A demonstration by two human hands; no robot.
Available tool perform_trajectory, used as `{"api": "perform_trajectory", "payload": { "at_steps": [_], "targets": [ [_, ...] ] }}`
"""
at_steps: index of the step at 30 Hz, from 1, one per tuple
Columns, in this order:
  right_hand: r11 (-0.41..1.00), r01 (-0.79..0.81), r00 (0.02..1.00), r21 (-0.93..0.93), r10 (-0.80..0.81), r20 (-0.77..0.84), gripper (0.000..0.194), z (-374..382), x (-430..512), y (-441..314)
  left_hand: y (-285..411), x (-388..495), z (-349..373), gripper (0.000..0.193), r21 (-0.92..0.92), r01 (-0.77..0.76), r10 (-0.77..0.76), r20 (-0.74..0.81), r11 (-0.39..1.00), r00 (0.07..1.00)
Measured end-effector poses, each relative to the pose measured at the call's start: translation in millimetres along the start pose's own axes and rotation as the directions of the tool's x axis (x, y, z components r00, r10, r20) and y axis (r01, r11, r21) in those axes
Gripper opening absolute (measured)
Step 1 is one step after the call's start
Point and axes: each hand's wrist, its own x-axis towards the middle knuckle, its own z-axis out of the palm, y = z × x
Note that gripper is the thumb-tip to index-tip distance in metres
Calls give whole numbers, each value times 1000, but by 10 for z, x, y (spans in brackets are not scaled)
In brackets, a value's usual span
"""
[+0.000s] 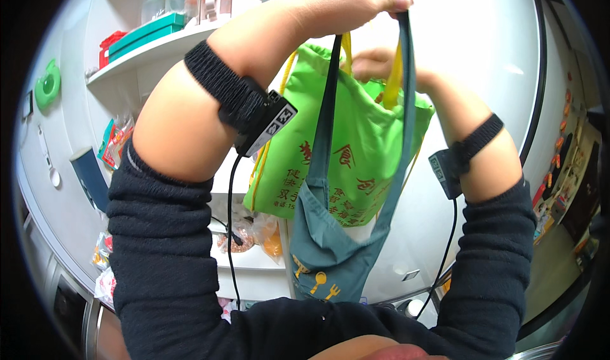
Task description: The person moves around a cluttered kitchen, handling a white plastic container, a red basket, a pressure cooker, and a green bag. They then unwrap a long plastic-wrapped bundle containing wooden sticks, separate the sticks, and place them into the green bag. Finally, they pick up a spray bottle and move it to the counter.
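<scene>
At the top of the view, my left hand [376, 2] pinches the neck strap of a teal fabric apron [340, 260]. The strap hangs down in a long loop, and the apron's bib bears yellow cutlery prints. Directly behind the loop hangs a bright green drawstring cloth bag [300, 117], with yellow handles, yellow cords and printed writing. My right hand [374, 64] is at the bag's gathered mouth, partly hidden by the bag and a yellow handle. Its fingertips are blurred, so what it grips cannot be made out. What bears the bag's weight is hidden too.
On the upper left, a white shelf [157, 45] carries a green box [145, 36] and clear canisters [224, 0]. Lower shelving [252, 260] holds bagged food [271, 241]. A white measuring spoon [50, 160] hangs on the left wall. Cables [231, 226] run down from both forearm-strapped devices.
</scene>
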Motion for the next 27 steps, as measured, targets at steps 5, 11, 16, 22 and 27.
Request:
{"api": "perform_trajectory", "payload": {
  "at_steps": [5,11,16,22,27],
  "targets": [
    [869,70,874,490,183,-450,64,-239,-499,-41,-510,664,65,23,133,-51,75,-182,990,980],
    [949,-224,639,-221,-29,-769,46,-57,-164,118,-996,1133,94,28,192,-16,97,-419,981,903],
    [957,-120,436,-265,-189,-880,21,-92,107,422,-1034,1058,-18,22,588,30,298,-452,808,841],
    [944,-181,378,-276,-192,-906,20,-201,407,644,-1097,1038,-21,18,537,198,174,-564,820,808],
    [948,-184,335,-261,-189,-923,21,-137,564,797,-1128,1051,-34,17,515,256,81,-544,818,835]
  ]
}}
